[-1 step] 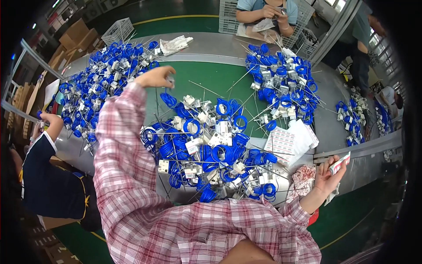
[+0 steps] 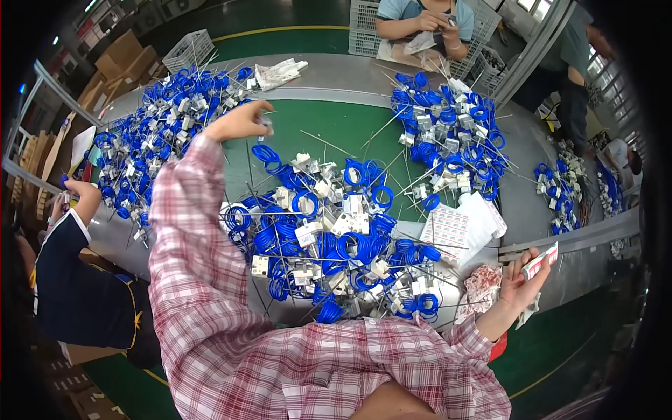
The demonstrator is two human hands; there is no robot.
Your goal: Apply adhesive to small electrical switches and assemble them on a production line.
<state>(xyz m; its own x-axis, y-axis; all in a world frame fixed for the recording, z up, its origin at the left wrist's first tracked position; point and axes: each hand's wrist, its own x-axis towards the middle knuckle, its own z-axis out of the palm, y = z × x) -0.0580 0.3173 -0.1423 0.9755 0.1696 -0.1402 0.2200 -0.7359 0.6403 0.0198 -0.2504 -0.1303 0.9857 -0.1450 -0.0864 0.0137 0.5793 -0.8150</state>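
**Mia:** What is the left hand [image 2: 241,120] doing?

**Ben:** It is reaching far out over the green table top [image 2: 329,126], in a red and white checked sleeve [image 2: 185,231]. Its fingers are pinching a small white and grey part [image 2: 264,123]. The part is sitting at the fingertips, just beside the big heap of blue wire coils with white plugs [image 2: 150,133] on the left.

**Mia:** And the right hand [image 2: 519,280]?

**Ben:** It is sticking out to the right, past the table's grey metal edge [image 2: 560,241]. It is gripping a thin strip of red and white stickers [image 2: 540,263] between thumb and fingers. The strip is pointing up and to the right.

**Mia:** What is lying in the middle?

**Ben:** A second heap of blue coils and white plugs [image 2: 329,238] is lying right in front of the person, with thin grey rods sticking out. Flat white sheets of stickers [image 2: 462,224] are lying just to its right. A crumpled red and white cloth [image 2: 479,283] is sitting near the right wrist.

**Mia:** Is more stuff lying around?

**Ben:** Yes. A third blue heap [image 2: 448,133] is lying at the far right of the table. A person in a dark blue shirt [image 2: 77,287] is working at the left. Another person in a light blue shirt [image 2: 420,17] is sitting across the table, holding something pale. I cannot tell what it is.
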